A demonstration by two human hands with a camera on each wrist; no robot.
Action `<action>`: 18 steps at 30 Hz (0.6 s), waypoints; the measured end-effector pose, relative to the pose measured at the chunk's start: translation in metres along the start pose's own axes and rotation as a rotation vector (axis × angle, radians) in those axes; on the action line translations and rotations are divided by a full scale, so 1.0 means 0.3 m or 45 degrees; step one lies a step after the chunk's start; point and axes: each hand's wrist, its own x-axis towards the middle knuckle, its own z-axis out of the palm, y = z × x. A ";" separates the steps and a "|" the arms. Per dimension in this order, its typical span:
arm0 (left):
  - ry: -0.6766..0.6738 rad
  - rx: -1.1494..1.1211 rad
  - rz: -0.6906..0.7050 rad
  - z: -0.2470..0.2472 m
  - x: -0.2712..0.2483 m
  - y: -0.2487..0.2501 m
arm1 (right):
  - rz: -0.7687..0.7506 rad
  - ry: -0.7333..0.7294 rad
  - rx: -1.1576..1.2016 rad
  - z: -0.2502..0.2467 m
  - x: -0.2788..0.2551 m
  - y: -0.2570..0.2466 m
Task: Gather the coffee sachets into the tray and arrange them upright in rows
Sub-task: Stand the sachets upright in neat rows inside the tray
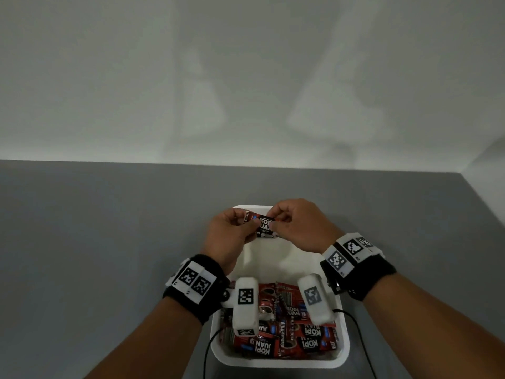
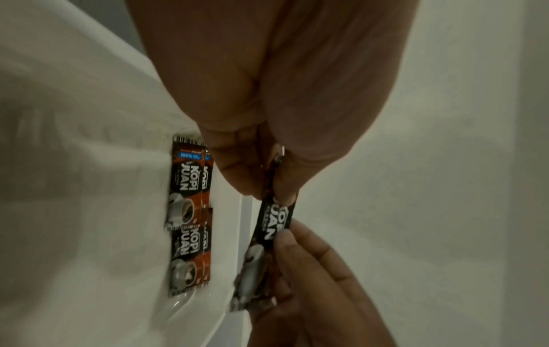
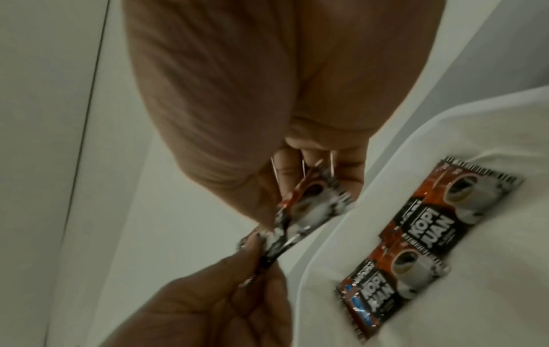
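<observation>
I see my left hand [image 1: 228, 231] and right hand [image 1: 296, 225] each pinching an end of one sachet [image 1: 263, 227] — stretched level over the tray's [image 1: 345, 343] far end, likely to stand it upright there.

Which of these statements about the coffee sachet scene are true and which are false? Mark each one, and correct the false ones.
1. Both hands hold the same sachet. True: the left hand and the right hand pinch one held sachet between them.
2. The tray is blue. False: the tray is white.
3. Loose sachets lie piled at the near end of the tray. True: the loose sachets lie there in a jumble.
4. The held sachet is over the bare table, well away from the tray. False: it is over the tray's far end.
5. Some sachets already stand against the tray's wall. True: the standing sachets show in both wrist views.
</observation>
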 end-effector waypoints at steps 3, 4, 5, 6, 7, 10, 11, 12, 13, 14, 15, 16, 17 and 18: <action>0.074 0.002 0.005 0.009 0.005 -0.010 | 0.010 0.025 -0.172 -0.007 0.024 0.001; 0.136 -0.005 0.001 -0.002 0.014 -0.014 | 0.033 0.029 -0.247 -0.013 0.034 0.016; 0.189 -0.005 -0.006 -0.014 0.024 -0.017 | 0.062 0.033 -0.327 -0.018 0.042 0.033; 0.216 0.004 -0.011 -0.025 0.028 -0.019 | 0.095 0.042 -0.404 -0.018 0.050 0.051; 0.219 0.022 -0.014 -0.032 0.029 -0.020 | 0.129 0.044 -0.477 -0.013 0.055 0.066; 0.182 0.107 -0.021 -0.036 0.018 -0.023 | 0.150 0.000 -0.667 0.032 0.069 0.091; 0.168 0.132 -0.023 -0.034 0.015 -0.026 | 0.142 -0.010 -0.718 0.047 0.072 0.095; 0.151 0.154 -0.026 -0.033 0.011 -0.030 | 0.131 -0.012 -0.763 0.061 0.076 0.101; 0.134 0.174 -0.031 -0.033 0.009 -0.034 | 0.119 -0.009 -0.810 0.072 0.078 0.106; 0.120 0.195 -0.035 -0.035 0.008 -0.036 | 0.106 -0.002 -0.855 0.080 0.083 0.112; 0.110 0.213 -0.040 -0.036 0.005 -0.038 | 0.101 0.003 -0.891 0.083 0.084 0.117; 0.107 0.224 -0.044 -0.040 0.004 -0.039 | 0.096 0.000 -0.923 0.087 0.087 0.123; 0.110 0.232 -0.046 -0.042 0.005 -0.040 | 0.093 -0.007 -0.950 0.088 0.090 0.126; 0.114 0.240 -0.050 -0.044 0.006 -0.040 | 0.088 -0.014 -0.968 0.088 0.092 0.129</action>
